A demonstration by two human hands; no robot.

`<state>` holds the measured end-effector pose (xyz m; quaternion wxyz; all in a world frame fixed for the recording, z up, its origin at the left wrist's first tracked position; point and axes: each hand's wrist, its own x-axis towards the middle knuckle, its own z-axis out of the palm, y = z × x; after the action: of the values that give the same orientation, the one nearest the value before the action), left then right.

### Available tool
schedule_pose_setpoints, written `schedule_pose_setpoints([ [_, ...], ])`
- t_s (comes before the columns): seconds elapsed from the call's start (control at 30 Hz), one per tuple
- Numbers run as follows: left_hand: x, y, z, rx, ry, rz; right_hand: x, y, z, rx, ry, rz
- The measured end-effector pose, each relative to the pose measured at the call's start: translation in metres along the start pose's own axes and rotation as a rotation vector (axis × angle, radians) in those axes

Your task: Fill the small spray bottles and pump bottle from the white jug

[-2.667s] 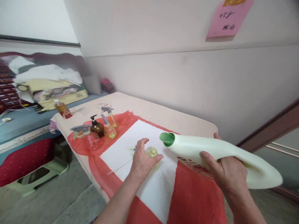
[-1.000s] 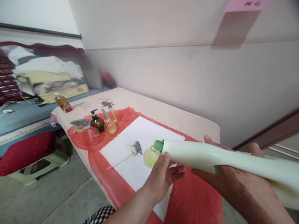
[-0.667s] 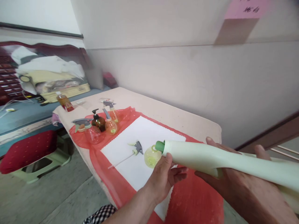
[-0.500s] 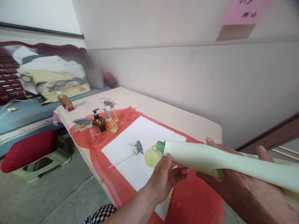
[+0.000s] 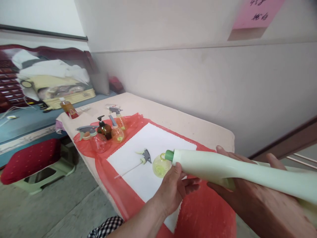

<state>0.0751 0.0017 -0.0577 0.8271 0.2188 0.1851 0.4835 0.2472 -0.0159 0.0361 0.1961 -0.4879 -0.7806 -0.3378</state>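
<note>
A pale green jug (image 5: 205,162) with a handle, like a detergent jug, lies tipped on its side in the air, its green spout (image 5: 169,155) pointing left. My right hand (image 5: 257,195) grips it by the handle and body. Beneath the neck is my left hand (image 5: 173,185), its thumb against the neck's rim and its fingers curled below. Just under the spout, a round, clear yellow-green bottle (image 5: 160,166) stands without a top on the white sheet (image 5: 141,178). Left of it lies a grey trigger spray head (image 5: 146,156) with a long thin tube.
Spray bottles (image 5: 117,134), a red clear bottle (image 5: 98,142) and a brown pump bottle (image 5: 105,129) stand on red plastic (image 5: 203,211) over the table (image 5: 173,114). An amber bottle (image 5: 68,108) is at the table's far left. A red-topped stool (image 5: 32,160) stands on the floor.
The view has shifted very slightly. Both hands hold the jug in nearly the same place, spout still over the yellow-green bottle.
</note>
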Motion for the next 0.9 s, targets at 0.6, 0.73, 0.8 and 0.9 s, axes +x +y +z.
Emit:
schedule_pose_setpoints([
  [0.6,-0.001,0.002,0.001,-0.045,0.007,-0.008,0.011,-0.007,-0.008,-0.011,0.04,-0.084],
  [0.73,0.0,0.002,0.002,-0.063,0.009,-0.015,0.011,-0.006,-0.007,0.0,0.048,-0.089],
  [0.8,0.0,0.002,0.001,-0.068,0.011,-0.018,0.012,-0.006,-0.006,0.002,0.04,-0.078],
  [0.9,0.0,0.001,0.001,-0.067,-0.002,-0.014,0.012,-0.005,-0.006,0.013,0.022,-0.06],
])
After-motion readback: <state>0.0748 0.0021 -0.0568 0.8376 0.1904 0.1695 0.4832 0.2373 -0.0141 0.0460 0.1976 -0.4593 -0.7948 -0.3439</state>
